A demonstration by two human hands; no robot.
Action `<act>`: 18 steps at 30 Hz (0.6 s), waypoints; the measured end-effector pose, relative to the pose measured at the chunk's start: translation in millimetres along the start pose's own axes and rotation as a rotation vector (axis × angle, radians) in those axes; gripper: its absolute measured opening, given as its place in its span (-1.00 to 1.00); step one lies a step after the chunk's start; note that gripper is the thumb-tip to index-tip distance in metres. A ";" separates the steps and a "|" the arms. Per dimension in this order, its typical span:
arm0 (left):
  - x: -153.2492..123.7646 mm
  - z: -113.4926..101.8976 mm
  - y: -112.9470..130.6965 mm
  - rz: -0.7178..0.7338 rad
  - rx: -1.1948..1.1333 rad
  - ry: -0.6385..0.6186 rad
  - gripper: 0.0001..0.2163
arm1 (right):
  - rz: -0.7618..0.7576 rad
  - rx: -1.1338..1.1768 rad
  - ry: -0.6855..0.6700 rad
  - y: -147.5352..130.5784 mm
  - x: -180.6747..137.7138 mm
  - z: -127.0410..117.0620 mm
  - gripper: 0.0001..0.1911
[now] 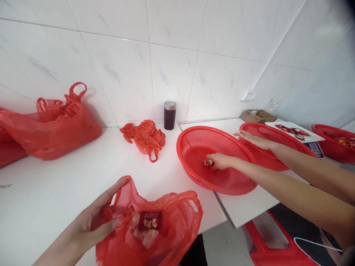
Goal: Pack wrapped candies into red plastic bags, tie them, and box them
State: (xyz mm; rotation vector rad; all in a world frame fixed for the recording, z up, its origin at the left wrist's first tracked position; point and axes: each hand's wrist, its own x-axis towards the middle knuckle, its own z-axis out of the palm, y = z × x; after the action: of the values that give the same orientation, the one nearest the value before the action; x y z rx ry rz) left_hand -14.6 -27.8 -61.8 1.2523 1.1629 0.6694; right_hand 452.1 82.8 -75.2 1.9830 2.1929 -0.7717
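My left hand [97,221] grips the rim of a red plastic bag [177,218], its thumb pressed on the inner side. The bag's mouth gapes upward at the table's front edge. Inside lie small wrapped packets, among them a dark red packet [149,220] with gold lettering and some clear wrappers. I do not see my right hand. A co-worker's hand [220,161] reaches from the right into a red mesh basket [191,177], fingers closed around a small dark red and gold packet [209,162]. The co-worker's other hand [253,139] rests over a second red basket [277,162].
A crumpled red bag [149,136] and a dark tumbler [169,116] stand near the wall. Full red bags [66,129] sit at left. Farther right are a cardboard box [257,116], a printed white box [294,131] and another basket [332,149]. A red stool [266,255] stands below.
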 end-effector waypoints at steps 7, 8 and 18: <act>-2.5 0.9 21.6 0.032 -0.033 0.024 -0.21 | -0.331 0.523 0.082 -117.4 -45.0 -38.3 -0.70; -1.9 2.8 25.8 0.052 -0.029 0.005 -0.22 | -0.411 0.593 0.023 -142.6 -53.3 -34.1 -0.65; -11.3 -13.5 29.7 0.130 0.089 0.013 -0.27 | -0.591 0.286 0.239 -211.3 -83.0 -0.4 -0.55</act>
State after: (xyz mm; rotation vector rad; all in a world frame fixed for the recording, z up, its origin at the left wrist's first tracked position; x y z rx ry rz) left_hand -25.0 -25.7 -29.0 1.4101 1.1393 0.7295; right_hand 264.0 0.9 22.0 1.5905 3.0247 -0.9970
